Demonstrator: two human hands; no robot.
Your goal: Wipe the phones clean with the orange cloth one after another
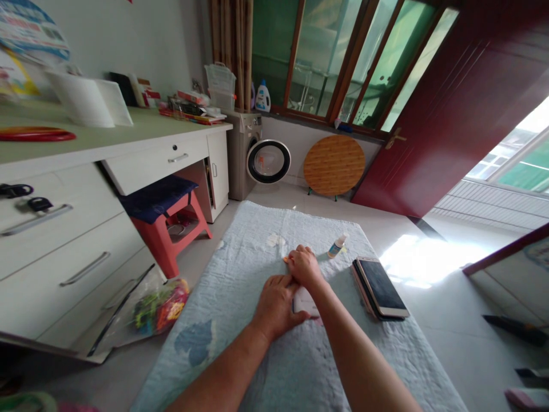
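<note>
A flat white slab [305,303], phone-like in shape, lies on a pale blue quilted cloth [240,274]. My left hand [277,303] rests over its left side, with the thumb along the near edge and the fingers at the far left corner. Across the far end is my right hand [303,268], its fingers curled down. A small orange tip [286,260] shows beside those fingers; the rest of it is hidden. The two hands touch and cover much of the slab. To their right stand a small spray bottle [337,246] and a stack topped by a gold-edged phone [381,286].
On the left are white drawers [86,246], a red stool [171,223] with a dark cushion, and a plastic bag [150,309] of colourful items. A washing machine [240,154] with its door open and a round wooden tabletop [334,165] stand at the back.
</note>
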